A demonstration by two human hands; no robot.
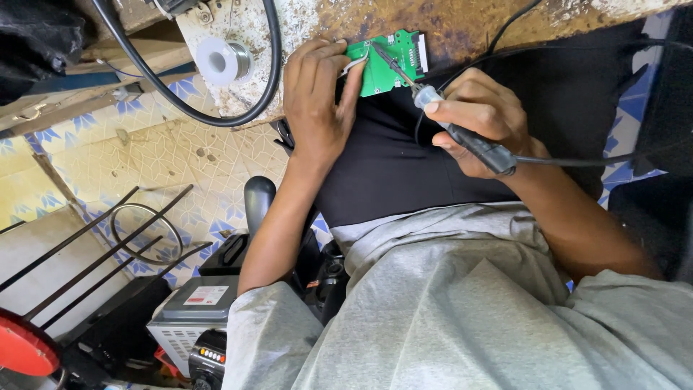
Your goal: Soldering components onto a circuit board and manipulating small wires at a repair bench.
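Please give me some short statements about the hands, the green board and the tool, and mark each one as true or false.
1. The right hand holds a soldering iron. True.
2. The iron's tip is over the green circuit board. True.
3. The left hand hangs free, away from the board. False: its fingers rest at the board's edge.
4. The solder spool lies on the floor. False: it lies on the worn bench.

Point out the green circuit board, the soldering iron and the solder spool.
green circuit board (380,74): head view, bare middle of the board.
soldering iron (473,144): head view, black handle in the right hand.
solder spool (219,61): head view, flat white face of the reel.
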